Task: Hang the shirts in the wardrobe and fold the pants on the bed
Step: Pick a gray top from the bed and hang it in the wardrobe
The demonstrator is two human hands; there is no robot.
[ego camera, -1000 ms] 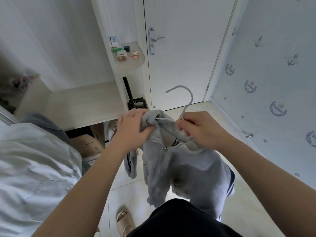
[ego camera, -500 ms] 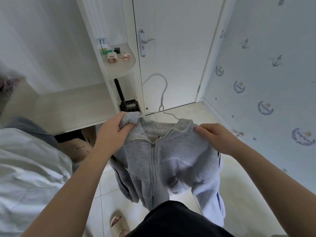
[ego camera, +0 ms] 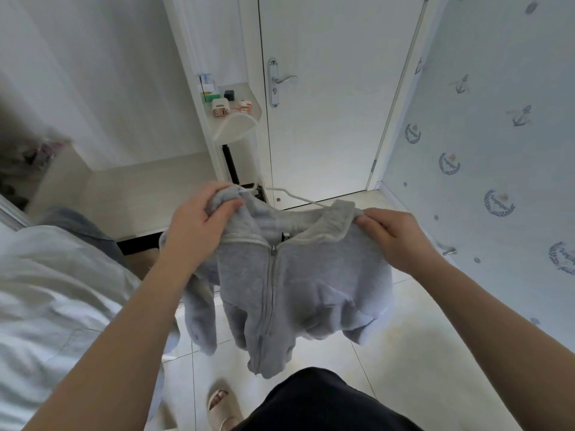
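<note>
In the head view we stand on a strip of tiled floor [ego camera: 420, 337], with the open wardrobe [ego camera: 140, 194] on our left, a shut door [ego camera: 326, 104] ahead and an anchor-patterned wall [ego camera: 482, 150] close on our right. The front edge of the wardrobe's bottom board runs just beyond our left hand [ego camera: 199, 222]. A rounded corner shelf [ego camera: 236, 126] juts out above that edge. A pale garment [ego camera: 46, 290] crowds our left forearm.

We hold the grey zip-up shirt [ego camera: 298, 284] at chest height between both hands, its zipped front facing us and its sleeves dangling above the floor. Our left fingers curl tightly round one bunched shoulder. Our right hand [ego camera: 395, 234] pinches the other shoulder just beside the collar, with the fingers curled over the cloth. The white hanger [ego camera: 298, 199] shows as a thin wire running from the left-hand bunch into the collar.
</note>
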